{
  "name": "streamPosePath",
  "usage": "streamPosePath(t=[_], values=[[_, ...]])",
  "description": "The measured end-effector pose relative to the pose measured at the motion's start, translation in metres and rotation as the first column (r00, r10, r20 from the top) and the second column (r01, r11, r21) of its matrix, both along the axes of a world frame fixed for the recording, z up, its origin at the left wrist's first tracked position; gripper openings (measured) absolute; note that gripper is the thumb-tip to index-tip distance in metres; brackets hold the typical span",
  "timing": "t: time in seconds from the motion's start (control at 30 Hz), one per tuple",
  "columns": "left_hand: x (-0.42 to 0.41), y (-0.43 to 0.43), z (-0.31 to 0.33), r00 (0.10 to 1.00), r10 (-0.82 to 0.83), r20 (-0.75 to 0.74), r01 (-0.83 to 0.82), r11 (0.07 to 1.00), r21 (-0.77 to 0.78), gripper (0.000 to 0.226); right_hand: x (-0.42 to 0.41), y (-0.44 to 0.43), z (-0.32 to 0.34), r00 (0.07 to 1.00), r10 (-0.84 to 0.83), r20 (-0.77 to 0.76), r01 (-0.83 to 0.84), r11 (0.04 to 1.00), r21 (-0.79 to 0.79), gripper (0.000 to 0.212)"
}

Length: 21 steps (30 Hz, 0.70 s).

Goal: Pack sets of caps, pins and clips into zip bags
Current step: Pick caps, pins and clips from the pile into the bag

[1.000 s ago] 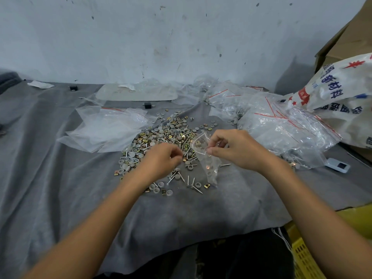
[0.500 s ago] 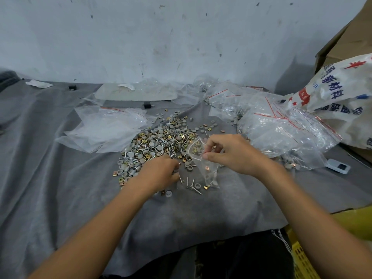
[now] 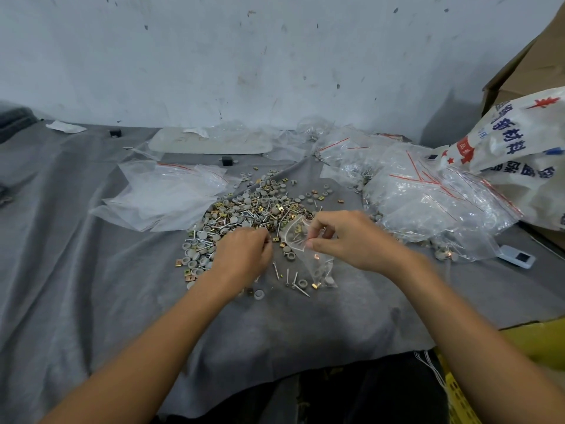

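Head view, looking down on a worktop covered by a creased grey felt cloth [image 3: 91, 286]. The right hand [image 3: 345, 240] pinches the rim of a small clear plastic zip bag [image 3: 318, 267] between thumb and forefinger, the other fingers loosely curled above it. The bag's mouth is held open and raised, turned toward the left hand [image 3: 244, 255]. Its lower end sags onto the cloth just below the right hand. Through the thin, wrinkled film a few pieces show: a small copper-coloured piece midway down, and a brass clip and a grey cap at the bottom.

The left hand lies palm down at the near edge of a loose pile of grey round caps, silver pins and square brass clips [image 3: 253, 209]. Its fingers are curled with the tips drawn together — the back of the hand hides whether they pinch a piece. A few stray pins [image 3: 292, 278] and a single grey cap [image 3: 259, 294] lie on the cloth between the two hands and just nearer the viewer.

Left of the pile lies a flat stack of empty clear zip bags [image 3: 165, 194]. To the right is a heap of filled clear zip bags with red seal lines [image 3: 428, 203]. Beyond that heap stand a white woven sack printed in blue and red [image 3: 519, 142] and a brown cardboard box [image 3: 526, 65]. A small white device [image 3: 516, 257] lies at the heap's near right edge.
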State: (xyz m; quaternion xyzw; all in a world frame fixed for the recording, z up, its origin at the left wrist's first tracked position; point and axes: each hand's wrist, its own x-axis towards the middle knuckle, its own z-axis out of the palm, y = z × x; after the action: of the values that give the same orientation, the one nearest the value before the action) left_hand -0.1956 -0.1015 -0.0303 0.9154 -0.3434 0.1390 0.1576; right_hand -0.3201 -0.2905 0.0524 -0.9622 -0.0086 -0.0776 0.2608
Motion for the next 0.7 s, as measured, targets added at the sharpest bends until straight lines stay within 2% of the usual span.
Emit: streamPosePath(t=[0.13,0.23,0.4,0.5,0.7], values=[[0.001,0.009,0.017,0.984,-0.004,-0.176,-0.030,0.981,-0.191,0.019,0.002,0.004,-0.002,1.000,0.011,0.009,-0.011,1.000,-0.018,0.008],[-0.003,0.011,0.031,0.947,-0.107,-0.301,-0.007,0.935,-0.356,0.014,0.005,0.007,-0.002,1.000,0.013,-0.005,-0.013,1.000,-0.001,0.007],[-0.008,0.007,0.050,0.849,-0.319,-0.421,0.010,0.807,-0.590,0.011,0.007,0.012,0.000,0.999,0.027,-0.016,-0.028,0.999,-0.032,0.007],[-0.012,0.002,0.054,0.808,-0.399,-0.434,0.031,0.764,-0.644,0.010,0.008,0.014,0.001,1.000,0.023,-0.016,-0.024,0.999,-0.045,0.009],[-0.017,-0.003,0.051,0.799,-0.420,-0.431,0.069,0.775,-0.628,0.011,0.006,0.010,0.001,1.000,0.026,0.000,-0.026,0.999,-0.048,0.005]])
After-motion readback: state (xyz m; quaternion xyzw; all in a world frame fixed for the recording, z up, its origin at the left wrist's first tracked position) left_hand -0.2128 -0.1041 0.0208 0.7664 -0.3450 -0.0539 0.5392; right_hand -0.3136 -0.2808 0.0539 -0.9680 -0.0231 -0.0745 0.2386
